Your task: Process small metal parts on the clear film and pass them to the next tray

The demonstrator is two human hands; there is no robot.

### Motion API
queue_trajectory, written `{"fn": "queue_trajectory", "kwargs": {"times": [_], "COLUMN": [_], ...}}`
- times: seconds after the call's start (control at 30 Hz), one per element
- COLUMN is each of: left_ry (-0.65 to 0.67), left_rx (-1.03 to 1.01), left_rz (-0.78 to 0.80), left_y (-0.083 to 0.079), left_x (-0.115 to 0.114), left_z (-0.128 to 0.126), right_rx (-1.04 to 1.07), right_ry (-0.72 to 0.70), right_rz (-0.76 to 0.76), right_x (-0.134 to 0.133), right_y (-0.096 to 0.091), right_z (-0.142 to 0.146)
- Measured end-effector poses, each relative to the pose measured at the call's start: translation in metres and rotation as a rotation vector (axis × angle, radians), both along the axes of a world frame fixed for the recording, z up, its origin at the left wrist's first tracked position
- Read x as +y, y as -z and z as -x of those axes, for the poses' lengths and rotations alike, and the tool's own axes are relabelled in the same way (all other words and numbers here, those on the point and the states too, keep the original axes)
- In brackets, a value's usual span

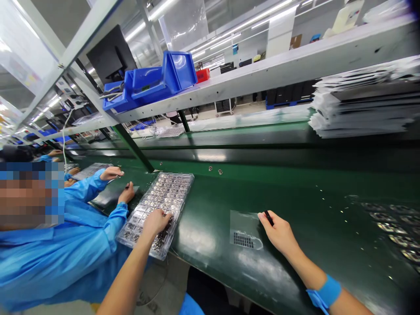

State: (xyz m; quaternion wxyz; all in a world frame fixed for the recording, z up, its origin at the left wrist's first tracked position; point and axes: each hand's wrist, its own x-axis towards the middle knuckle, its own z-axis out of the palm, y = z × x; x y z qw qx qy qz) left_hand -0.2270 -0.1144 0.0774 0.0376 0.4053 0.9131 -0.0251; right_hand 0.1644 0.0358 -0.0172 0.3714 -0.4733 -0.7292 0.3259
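Observation:
My left hand (pixel 155 223) reaches over a clear plastic tray (pixel 188 178) filled with rows of small metal parts. Its fingers are bent and pinched together at the tray's right side; what lies between them is hidden. To the right, my right hand (pixel 278 232) is closed around a slim black tool (pixel 269 218), whose kind I cannot make out. Its fingertips meet the edge of a transparent sheet (pixel 241 219) lying on the green bench. Small black squares (pixel 243 239) sit in a grid on the sheet's lower part.
A co-worker in a blue sleeve (pixel 108 236) works close on the left. Two small metal parts (pixel 220 172) lie on the green bench (pixel 210 197). More metal parts (pixel 390 227) lie at the far right. Overhead, a shelf (pixel 249 78) carries blue bins (pixel 147 85). Stacked white sheets (pixel 328 109) stand behind.

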Motion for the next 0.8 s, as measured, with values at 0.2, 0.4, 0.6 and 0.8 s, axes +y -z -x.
{"fn": "queue_trajectory", "kwargs": {"times": [0.2,0.4,0.6,0.8], "left_ry": [-0.032,-0.055,-0.063,0.086], "left_rx": [0.011,-0.105,-0.303,-0.759], "left_rz": [-0.055,-0.178,-0.483,-0.71], "left_y": [0.005,0.011,0.01,0.004], "left_x": [0.007,0.01,0.006,0.04], "left_z": [-0.009,-0.003,0.006,-0.065], "right_rx": [0.027,0.027,0.052,0.186], "right_ry": [0.018,-0.007,-0.005,-0.045], "right_rz": [-0.026,-0.014,0.004,0.076], "right_x": [0.001,0.0,-0.002,-0.006], "right_y": [0.001,-0.002,-0.008,-0.018], "right_z": [-0.001,-0.001,0.001,0.004]}}
